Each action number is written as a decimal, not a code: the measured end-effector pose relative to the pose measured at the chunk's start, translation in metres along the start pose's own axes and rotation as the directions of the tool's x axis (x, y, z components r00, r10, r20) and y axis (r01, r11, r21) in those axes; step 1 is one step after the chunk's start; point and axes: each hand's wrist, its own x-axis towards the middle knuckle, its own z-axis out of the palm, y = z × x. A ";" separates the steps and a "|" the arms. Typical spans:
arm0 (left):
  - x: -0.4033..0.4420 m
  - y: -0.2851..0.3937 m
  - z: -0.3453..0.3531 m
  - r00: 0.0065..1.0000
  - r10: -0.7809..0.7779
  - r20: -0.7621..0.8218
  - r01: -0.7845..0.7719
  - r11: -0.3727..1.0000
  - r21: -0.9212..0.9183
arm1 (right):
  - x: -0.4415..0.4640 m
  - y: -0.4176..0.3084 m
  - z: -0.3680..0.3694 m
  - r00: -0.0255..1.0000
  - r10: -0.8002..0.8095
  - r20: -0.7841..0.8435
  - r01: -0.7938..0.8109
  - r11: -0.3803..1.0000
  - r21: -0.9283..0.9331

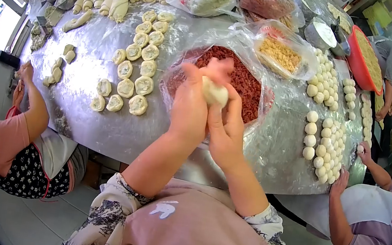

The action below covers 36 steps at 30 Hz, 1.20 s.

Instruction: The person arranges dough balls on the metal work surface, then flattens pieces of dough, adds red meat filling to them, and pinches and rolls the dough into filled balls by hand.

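Between my two hands, over the bowl-like heap of dark red filling (252, 95) in clear plastic, is a smooth pale dough ball (216, 93). My left hand (190, 104) cups its left side, thumb up, with its fingertips smeared by motion. Around the ball's right and lower side curl the thumb and fingers of my right hand (227, 129). Whether filling is inside the ball cannot be seen. Left of the plastic, flattened rolled dough pieces (144, 85) lie in rows on the metal table (163, 143).
Finished-looking round balls (323, 150) stand in rows at right. Behind are a tray of yellow crumbs (280, 53), a red basin (365, 58), bagged fillings (208, 1) and dough rolls (118, 1). Co-workers' hands touch the table's left side (23, 73) and right side (340, 183).
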 end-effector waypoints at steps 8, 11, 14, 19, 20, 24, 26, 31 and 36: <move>-0.002 0.000 -0.027 0.946 -0.041 0.322 0.037 0.999 0.017 | 0.002 -0.032 -0.005 0.983 0.165 0.086 -0.172 0.981 0.087; -0.003 -0.001 -0.026 0.969 -0.045 0.242 0.024 0.996 0.091 | 0.005 -0.018 0.006 0.996 -0.078 -0.054 0.068 0.985 -0.162; -0.002 0.008 -0.007 0.987 -0.141 0.082 0.156 0.964 -0.217 | 0.008 -0.026 0.001 0.993 0.102 -0.055 -0.106 0.991 -0.077; 0.001 0.006 -0.017 0.963 -0.148 0.227 0.160 0.987 -0.034 | 0.016 -0.021 -0.018 0.912 0.381 0.149 -0.402 0.904 0.148; 0.001 0.006 -0.024 0.938 -0.175 0.298 0.126 0.976 0.176 | 0.016 -0.020 -0.018 0.887 0.419 0.197 -0.449 0.882 0.146; 0.007 -0.004 -0.030 0.977 -0.113 0.180 0.098 0.991 0.092 | 0.014 -0.010 0.005 0.994 0.088 -0.058 -0.090 0.995 -0.045; 0.003 0.007 -0.016 0.983 -0.148 0.113 0.161 0.980 -0.119 | 0.014 -0.004 0.005 0.992 0.041 -0.119 -0.047 0.998 -0.047; -0.002 0.007 -0.011 0.970 -0.152 0.188 0.165 0.985 -0.056 | 0.014 -0.026 -0.026 0.889 0.399 0.226 -0.446 0.868 0.220; 0.001 -0.004 -0.025 0.959 -0.135 0.251 0.095 0.982 0.165 | 0.011 -0.018 -0.002 0.985 0.173 -0.022 -0.173 0.985 0.020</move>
